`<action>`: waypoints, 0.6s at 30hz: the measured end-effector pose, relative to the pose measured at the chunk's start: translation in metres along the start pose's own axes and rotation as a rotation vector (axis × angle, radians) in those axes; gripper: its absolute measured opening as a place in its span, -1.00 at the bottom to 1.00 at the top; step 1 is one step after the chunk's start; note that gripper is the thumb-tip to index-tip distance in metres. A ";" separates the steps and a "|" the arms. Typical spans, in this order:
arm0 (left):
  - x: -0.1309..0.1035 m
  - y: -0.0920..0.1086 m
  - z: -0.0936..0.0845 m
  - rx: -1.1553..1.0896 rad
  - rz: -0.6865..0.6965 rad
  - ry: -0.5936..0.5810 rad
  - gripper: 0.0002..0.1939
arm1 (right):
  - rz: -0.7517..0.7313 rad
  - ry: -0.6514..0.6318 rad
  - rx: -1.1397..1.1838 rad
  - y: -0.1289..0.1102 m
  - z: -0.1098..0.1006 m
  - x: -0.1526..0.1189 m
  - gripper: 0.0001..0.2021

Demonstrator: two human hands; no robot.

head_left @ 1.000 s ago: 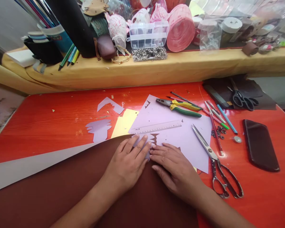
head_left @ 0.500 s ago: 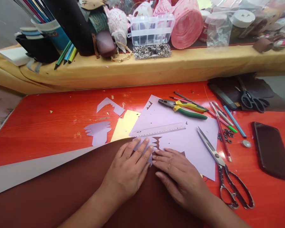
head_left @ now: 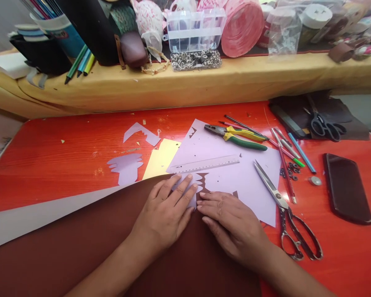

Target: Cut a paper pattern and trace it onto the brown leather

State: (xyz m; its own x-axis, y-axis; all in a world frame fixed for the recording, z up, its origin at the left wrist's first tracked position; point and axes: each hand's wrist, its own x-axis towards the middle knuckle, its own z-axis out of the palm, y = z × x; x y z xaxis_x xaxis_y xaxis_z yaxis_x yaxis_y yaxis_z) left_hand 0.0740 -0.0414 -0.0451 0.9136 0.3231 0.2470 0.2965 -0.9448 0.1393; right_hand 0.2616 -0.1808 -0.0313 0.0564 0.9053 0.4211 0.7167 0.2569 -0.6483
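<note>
View shift: both hands [head_left: 167, 212] [head_left: 230, 220], grip flat, empty, on brown sheet [head_left: 89, 235] over red table [head_left: 64, 152], yellow-draped shelf [head_left: 142, 90] beyond.

Left hand [head_left: 164, 212] is bare; right hand [head_left: 235, 227], forearms [head_left: 119, 258] likewise.

Right of frame: dark phone [head_left: 348, 188], flat on red table [head_left: 64, 152]; left of phone, silver-bladed scissors [head_left: 278, 197], handles toward bottom edge. Upper right: black-handled scissors [head_left: 320, 126] atop dark material [head_left: 355, 123]; blue pen [head_left: 302, 153] just below, to the left. Right of centre: pliers [head_left: 228, 134], one handle mainly yellow, one green. Top centre: clear compartmented box [head_left: 196, 31], metal rings [head_left: 196, 60] at its front; pink round container [head_left: 243, 29] just right. Upper left: three markers [head_left: 84, 63] beside black cylinder [head_left: 88, 33].
</note>
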 end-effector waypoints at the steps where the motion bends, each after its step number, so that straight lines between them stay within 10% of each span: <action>1: 0.000 0.000 0.000 -0.005 -0.002 -0.003 -0.55 | -0.006 0.001 0.001 0.000 0.000 0.000 -0.73; 18: -0.004 -0.004 0.002 -0.082 -0.012 -0.036 -0.49 | -0.063 -0.098 -0.078 0.000 0.005 -0.001 -0.74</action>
State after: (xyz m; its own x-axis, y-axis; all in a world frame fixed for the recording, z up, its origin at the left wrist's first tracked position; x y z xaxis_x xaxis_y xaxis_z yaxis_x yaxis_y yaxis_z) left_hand 0.0701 -0.0387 -0.0484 0.9198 0.3309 0.2107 0.2851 -0.9328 0.2204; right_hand 0.2580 -0.1805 -0.0347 -0.0556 0.9180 0.3926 0.7686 0.2904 -0.5701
